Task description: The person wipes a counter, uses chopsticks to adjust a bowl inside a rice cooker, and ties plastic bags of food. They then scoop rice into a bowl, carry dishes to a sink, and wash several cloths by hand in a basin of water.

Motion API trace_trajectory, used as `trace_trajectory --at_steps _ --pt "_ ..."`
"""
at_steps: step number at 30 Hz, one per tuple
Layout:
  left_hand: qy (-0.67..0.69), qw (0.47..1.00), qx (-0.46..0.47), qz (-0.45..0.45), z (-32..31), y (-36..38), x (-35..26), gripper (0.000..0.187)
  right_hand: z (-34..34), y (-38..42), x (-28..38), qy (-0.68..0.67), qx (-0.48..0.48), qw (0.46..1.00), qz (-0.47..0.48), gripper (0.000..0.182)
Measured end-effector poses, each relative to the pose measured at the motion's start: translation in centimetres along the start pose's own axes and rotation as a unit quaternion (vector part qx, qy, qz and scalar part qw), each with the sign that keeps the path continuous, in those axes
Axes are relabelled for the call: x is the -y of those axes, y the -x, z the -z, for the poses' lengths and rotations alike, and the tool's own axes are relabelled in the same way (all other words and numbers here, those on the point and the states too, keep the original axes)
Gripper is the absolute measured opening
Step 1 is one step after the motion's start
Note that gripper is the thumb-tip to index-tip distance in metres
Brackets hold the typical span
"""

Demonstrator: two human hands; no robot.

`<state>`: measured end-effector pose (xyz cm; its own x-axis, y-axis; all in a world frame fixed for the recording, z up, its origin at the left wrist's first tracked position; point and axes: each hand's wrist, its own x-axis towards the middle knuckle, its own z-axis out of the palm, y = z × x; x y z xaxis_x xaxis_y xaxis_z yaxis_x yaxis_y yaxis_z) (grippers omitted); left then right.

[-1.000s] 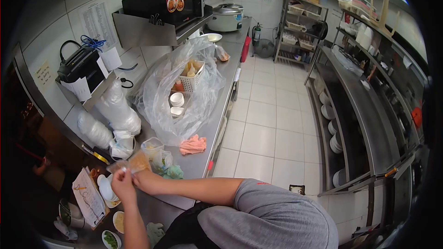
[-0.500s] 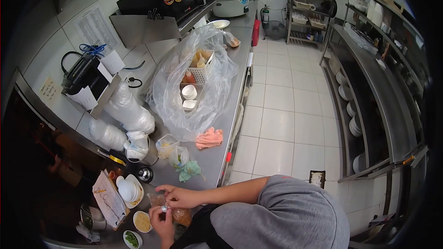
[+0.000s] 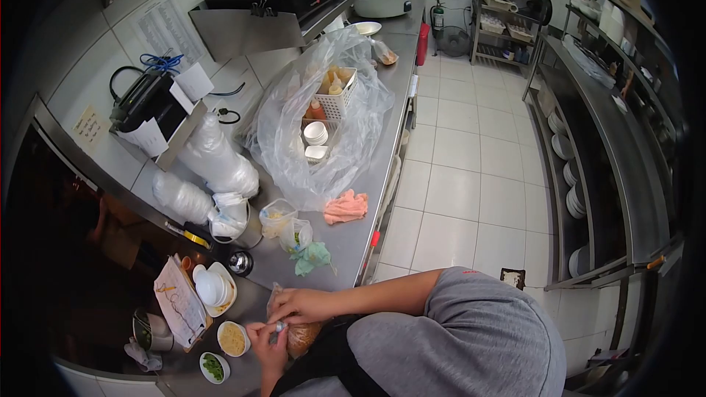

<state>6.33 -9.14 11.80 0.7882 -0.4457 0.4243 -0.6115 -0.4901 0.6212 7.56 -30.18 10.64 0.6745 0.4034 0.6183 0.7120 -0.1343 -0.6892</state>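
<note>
Steel tabletop (image 3: 346, 246) runs along the tiled wall. At its near end, the left hand (image 3: 266, 342) and right hand (image 3: 298, 304) pinch the neck of a clear bag (image 3: 301, 334) holding brownish contents, half hidden behind the grey sleeve (image 3: 456, 331); what ties it is too small to make out.

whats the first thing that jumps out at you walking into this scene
At the bottom of the view, the left hand and the right hand meet on a small clear bag of brownish food, over the near end of the steel counter. Up the counter, a big crumpled clear plastic sheet billows around a white basket of bottles, with a pink cloth lying just in front of it.
</note>
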Motion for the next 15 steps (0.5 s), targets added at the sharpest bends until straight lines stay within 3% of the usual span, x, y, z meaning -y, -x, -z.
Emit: trace_trajectory --at_steps 2,5,7,10,13,15 --pt "0.114 0.991 -0.032 0.055 -1.1 0.7 1.2 0.018 -0.2 0.5 -1.0 0.021 0.016 1.000 0.003 0.030" --pt "0.075 0.996 -0.042 0.019 -2.3 1.1 2.1 0.017 -0.9 1.4 -2.1 0.078 0.045 0.996 0.015 0.028" --pt "0.081 0.996 -0.009 0.045 -2.8 1.3 3.6 0.011 -2.2 2.1 -2.5 0.031 0.086 0.991 -0.098 0.022" --pt "0.069 0.988 -0.072 0.117 -4.8 2.0 4.3 0.010 -3.3 2.3 -3.1 0.044 0.033 0.994 -0.094 0.019" --pt "0.110 0.975 -0.114 0.153 -6.3 2.6 6.1 0.014 -4.1 2.9 -3.5 -0.001 0.029 0.973 -0.228 0.016" --pt "0.172 0.964 -0.107 0.173 -5.9 2.1 5.2 0.010 -3.7 3.2 -3.3 0.028 0.018 0.979 -0.201 0.011"
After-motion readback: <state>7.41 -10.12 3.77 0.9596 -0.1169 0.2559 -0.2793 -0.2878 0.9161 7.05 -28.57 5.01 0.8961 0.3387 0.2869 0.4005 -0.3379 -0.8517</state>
